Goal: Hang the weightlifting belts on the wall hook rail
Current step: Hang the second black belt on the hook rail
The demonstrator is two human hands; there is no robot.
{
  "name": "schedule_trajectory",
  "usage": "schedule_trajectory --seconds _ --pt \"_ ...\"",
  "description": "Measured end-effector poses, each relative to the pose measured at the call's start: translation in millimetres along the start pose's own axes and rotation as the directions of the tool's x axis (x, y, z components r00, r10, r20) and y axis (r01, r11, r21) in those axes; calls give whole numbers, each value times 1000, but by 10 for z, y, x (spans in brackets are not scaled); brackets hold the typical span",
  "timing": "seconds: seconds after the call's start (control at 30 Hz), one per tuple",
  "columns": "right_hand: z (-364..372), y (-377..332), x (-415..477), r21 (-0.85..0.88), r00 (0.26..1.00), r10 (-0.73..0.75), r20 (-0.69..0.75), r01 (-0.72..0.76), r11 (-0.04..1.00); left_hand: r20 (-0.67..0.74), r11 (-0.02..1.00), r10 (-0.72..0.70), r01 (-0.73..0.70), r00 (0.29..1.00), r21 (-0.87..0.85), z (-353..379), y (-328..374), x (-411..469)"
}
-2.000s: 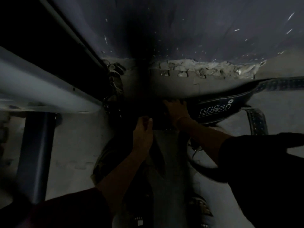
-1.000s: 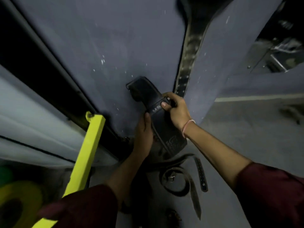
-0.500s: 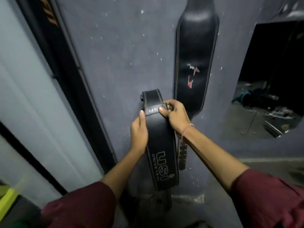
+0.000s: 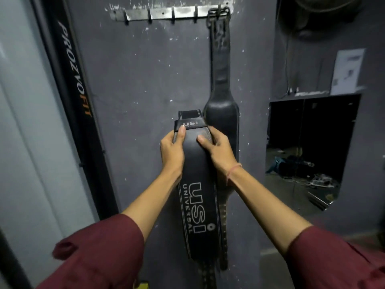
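A black leather belt [image 4: 195,205] with "USI UNIVERSAL" lettering hangs down in front of the grey wall, folded over at its top. My left hand [image 4: 171,153] grips its left edge and my right hand [image 4: 218,151] grips its right edge, both just below the fold. High on the wall is a metal hook rail [image 4: 166,13] with several hooks. A second black belt [image 4: 221,113] hangs by its buckle from the rail's rightmost hook, right behind my right hand. The held belt's top is well below the rail.
A black post with "PROZVOFIT" lettering [image 4: 75,76] stands at the left beside a pale panel. A dark opening [image 4: 308,147] in the right wall shows clutter on a floor. A paper sheet [image 4: 346,70] is pinned above it.
The view has tilted up from the floor to the wall, so the hook rail now shows. Both hands have raised the belt from the floor to chest height.
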State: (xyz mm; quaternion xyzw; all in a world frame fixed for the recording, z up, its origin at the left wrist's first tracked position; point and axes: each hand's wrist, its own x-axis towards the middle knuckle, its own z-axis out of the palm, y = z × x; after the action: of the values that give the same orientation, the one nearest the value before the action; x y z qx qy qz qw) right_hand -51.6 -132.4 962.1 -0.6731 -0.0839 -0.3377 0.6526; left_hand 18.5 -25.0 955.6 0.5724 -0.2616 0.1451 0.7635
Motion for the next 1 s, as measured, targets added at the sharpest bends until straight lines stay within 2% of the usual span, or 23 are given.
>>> schedule_trajectory --seconds 0.13,0.23,0.37,0.43,0.5,0.63,0.73,0.8,1.0 --pt "-114 450 -553 97 994 104 22 -106 990 -7 997 55 -55 998 58 42 108 201" --pt "-126 719 -853 84 975 204 87 -212 974 5 994 70 -70 998 80 24 120 287" --pt "-94 358 -376 6 990 134 -41 -134 991 15 991 104 -105 994 77 84 176 286" --pt "-75 131 -198 4 998 60 -26 -60 998 -5 991 110 -109 994 76 150 267 301" --pt "-95 155 -272 32 998 51 29 -51 998 -47 990 123 -119 991 71 202 338 358" --pt "-295 855 -937 38 970 224 90 -229 973 -62 985 168 -165 984 58 219 411 485" --pt "-490 1325 -1396 -98 892 419 173 -407 908 -46 982 182 -179 982 67 226 460 523" --pt "-530 1369 -1449 -179 858 479 184 -450 875 -39 978 196 -192 980 80 226 468 530" --pt "-249 625 -701 26 961 256 104 -260 965 -28 974 210 -207 977 95 202 469 512"
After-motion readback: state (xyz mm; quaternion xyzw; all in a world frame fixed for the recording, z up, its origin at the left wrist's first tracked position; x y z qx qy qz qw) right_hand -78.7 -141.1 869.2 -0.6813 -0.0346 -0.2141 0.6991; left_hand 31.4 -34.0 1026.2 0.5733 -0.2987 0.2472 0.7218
